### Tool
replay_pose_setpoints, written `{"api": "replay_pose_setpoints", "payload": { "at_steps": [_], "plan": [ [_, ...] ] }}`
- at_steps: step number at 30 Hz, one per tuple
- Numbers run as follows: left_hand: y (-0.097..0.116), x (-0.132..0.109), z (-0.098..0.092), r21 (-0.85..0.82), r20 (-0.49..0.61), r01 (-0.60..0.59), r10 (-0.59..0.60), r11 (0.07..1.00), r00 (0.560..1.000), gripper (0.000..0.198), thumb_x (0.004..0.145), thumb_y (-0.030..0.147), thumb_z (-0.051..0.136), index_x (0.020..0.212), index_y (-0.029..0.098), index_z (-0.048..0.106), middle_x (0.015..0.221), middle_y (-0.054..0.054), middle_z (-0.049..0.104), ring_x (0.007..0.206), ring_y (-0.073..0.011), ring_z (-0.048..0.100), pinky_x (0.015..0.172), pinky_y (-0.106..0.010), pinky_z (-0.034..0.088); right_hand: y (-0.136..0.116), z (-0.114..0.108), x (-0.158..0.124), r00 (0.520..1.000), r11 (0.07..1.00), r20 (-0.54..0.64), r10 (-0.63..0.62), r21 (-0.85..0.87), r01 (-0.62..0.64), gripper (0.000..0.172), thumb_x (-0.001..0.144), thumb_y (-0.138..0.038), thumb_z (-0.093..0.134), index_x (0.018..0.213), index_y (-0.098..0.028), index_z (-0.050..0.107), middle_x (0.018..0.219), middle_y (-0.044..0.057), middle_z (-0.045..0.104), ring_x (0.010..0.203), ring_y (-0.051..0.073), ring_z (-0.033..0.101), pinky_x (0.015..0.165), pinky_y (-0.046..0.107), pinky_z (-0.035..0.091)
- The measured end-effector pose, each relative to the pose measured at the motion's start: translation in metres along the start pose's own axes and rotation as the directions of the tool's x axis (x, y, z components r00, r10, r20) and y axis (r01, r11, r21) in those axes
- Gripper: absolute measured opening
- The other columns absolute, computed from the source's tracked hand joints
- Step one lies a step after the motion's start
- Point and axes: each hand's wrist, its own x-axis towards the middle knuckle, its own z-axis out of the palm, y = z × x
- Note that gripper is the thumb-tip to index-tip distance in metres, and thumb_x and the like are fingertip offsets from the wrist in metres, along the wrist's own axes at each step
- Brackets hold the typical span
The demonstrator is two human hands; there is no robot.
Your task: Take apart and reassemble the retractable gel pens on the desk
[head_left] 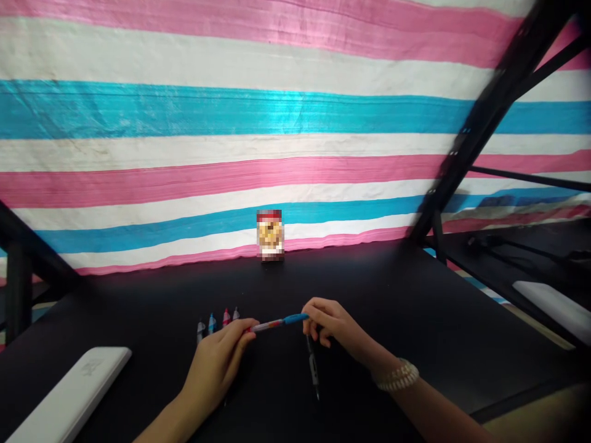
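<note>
A pen (272, 324) with a clear barrel and a blue end is held nearly level above the black table between both hands. My left hand (219, 354) is closed, pinching its reddish end with thumb and forefinger. At the blue end, my right hand (330, 321) is closed too, its thumb and forefinger on the tip and the other fingers curled. Just below the right fingers is a dark grey pen (313, 364), its point toward me. Beyond my left hand several pens, among them a blue pen (212, 322) and a red pen (226, 317), stand side by side, partly hidden by the hand.
A white, flat, oblong device (76, 394) lies at the left on the black table (392, 289). A small pixelated box (270, 235) stands at the back edge, before a striped sheet (184, 191). Black metal frame bars (484, 123) rise on both sides.
</note>
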Motion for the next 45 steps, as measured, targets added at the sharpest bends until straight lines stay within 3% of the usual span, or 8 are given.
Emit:
{"api": "replay_pose_setpoints", "payload": {
  "at_steps": [3,10,18,30,45],
  "plan": [
    [0.0,-0.001,0.0,-0.012,-0.013,-0.002,0.002,1.0,1.0,0.02,0.1,0.027,0.051,0.116,0.028,0.062,0.096,-0.002,0.078,0.078,-0.0187,0.076,0.07,-0.023,0.055,0.004,0.0,0.001,1.0,0.999,0.011,0.015,0.04,-0.016,0.045,0.087,-0.058,0.065,0.072,-0.015,0.059,0.062,0.001,0.064,0.043,0.007,0.049,0.037,0.018,0.035],
    [0.01,0.002,-0.006,-0.032,0.044,0.118,-0.117,0.993,0.992,0.015,0.099,0.029,0.049,0.104,0.026,0.063,0.072,0.003,0.069,0.059,-0.0155,0.067,0.058,-0.021,0.049,0.002,0.002,-0.004,1.0,0.987,-0.026,-0.006,0.158,0.01,0.029,0.075,-0.036,0.079,0.083,-0.016,0.059,0.067,0.001,0.068,0.057,0.014,0.063,0.042,0.02,0.042],
    [0.012,0.006,-0.009,-0.07,0.024,0.146,-0.145,0.987,0.989,0.017,0.099,0.031,0.051,0.096,0.025,0.067,0.077,0.002,0.071,0.064,-0.0162,0.067,0.059,-0.021,0.05,0.004,-0.001,-0.003,0.99,0.961,-0.129,-0.059,0.26,0.091,0.015,0.072,-0.016,0.07,0.077,-0.018,0.056,0.061,-0.008,0.055,0.044,0.004,0.039,0.042,0.018,0.027],
    [0.009,0.006,-0.01,-0.149,-0.003,0.187,-0.189,0.971,0.982,0.015,0.098,0.033,0.055,0.097,0.025,0.068,0.083,0.0,0.072,0.071,-0.0174,0.069,0.065,-0.023,0.052,0.001,-0.009,-0.001,0.967,0.916,-0.25,-0.054,0.374,0.148,0.014,0.066,-0.014,0.063,0.069,-0.02,0.051,0.052,-0.009,0.044,0.045,0.006,0.03,0.044,0.022,0.017],
    [0.011,0.009,-0.015,-0.165,-0.002,0.221,-0.225,0.961,0.974,0.016,0.099,0.033,0.053,0.1,0.023,0.066,0.083,-0.002,0.072,0.073,-0.0187,0.07,0.064,-0.025,0.054,0.0,-0.017,0.001,0.949,0.884,-0.31,-0.06,0.425,0.195,0.015,0.065,-0.017,0.066,0.068,-0.02,0.051,0.057,-0.006,0.046,0.048,0.008,0.031,0.046,0.023,0.019]
  ]
}}
